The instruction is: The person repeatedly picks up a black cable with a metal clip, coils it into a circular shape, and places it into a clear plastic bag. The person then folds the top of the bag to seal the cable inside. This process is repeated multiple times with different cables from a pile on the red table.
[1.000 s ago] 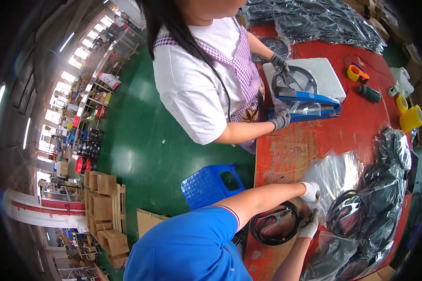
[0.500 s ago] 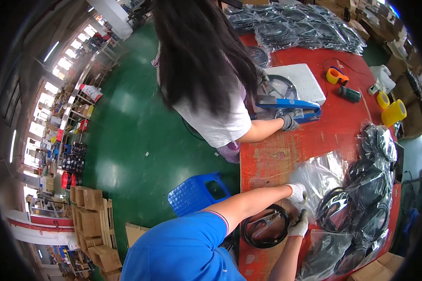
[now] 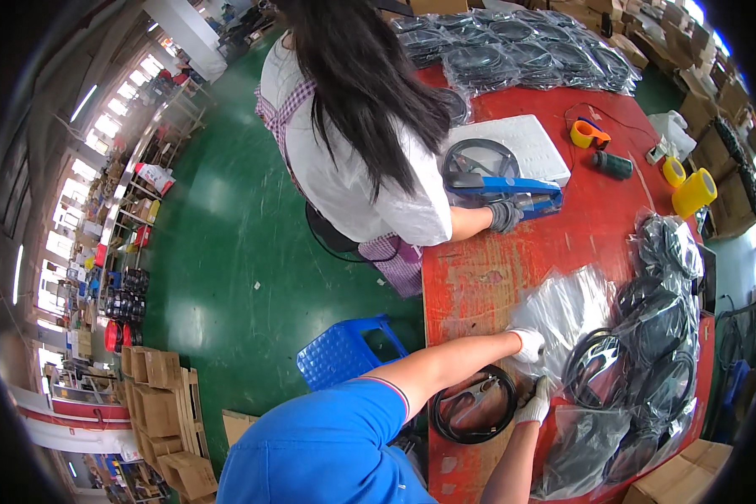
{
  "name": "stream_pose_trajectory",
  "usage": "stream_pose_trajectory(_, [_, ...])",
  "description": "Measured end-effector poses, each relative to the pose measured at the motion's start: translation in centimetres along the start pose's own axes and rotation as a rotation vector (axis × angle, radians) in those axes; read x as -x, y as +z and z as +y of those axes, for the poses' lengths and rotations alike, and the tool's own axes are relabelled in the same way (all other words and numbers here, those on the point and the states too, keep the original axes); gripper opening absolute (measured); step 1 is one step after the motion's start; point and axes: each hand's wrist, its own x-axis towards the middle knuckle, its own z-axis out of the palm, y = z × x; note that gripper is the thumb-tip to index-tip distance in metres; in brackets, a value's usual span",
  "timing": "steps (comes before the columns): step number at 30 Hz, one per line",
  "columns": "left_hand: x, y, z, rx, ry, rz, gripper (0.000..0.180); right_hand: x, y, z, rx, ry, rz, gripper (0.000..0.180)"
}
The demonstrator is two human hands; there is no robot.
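Close to the near edge of the red table (image 3: 571, 244), a coiled black cable (image 3: 479, 390) is lying flat, just short of both hands. Beyond it, the white-gloved left hand (image 3: 528, 344) is curling its fingers partway beside the clear plastic bags (image 3: 567, 312), while the gloved right hand (image 3: 535, 403) is reaching toward the same plastic, fingers partly bent; whether either one is pinching a bag, I cannot tell. Toward the table's far edge, bagged cables (image 3: 655, 328) are lying heaped beside those bags. Farther along the near edge, a co-worker in a white top (image 3: 323, 172) is keeping a grey-gloved hand (image 3: 504, 217) at a blue hinged tool (image 3: 512, 183), and yellow rolls (image 3: 695, 194) are standing near the far edge.
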Motion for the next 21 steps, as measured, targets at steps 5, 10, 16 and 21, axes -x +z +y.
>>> stream_pose_trajectory(5, [-1.3, 1.2, -0.9, -0.224, 0.050, 0.004, 0.035, -0.5, 0.6, 0.4, -0.074, 0.021, -0.080, 0.023])
stream_pose_trajectory(10, [-0.9, -1.5, -0.7, -0.179, 0.053, -0.077, 0.040, 2.4, 2.0, -2.4, 0.430, -0.186, 0.049, 0.025])
stream_pose_trajectory(16, [0.5, -0.4, -0.3, -0.198, 0.143, -0.034, 0.042, 1.1, -0.1, -1.0, 0.155, -0.118, -0.030, 0.026])
stream_pose_trajectory(21, [0.1, 0.1, -0.8, -0.284, 0.165, -0.075, 0.037, 1.8, 0.3, -1.1, 0.113, -0.074, -0.028, 0.025])
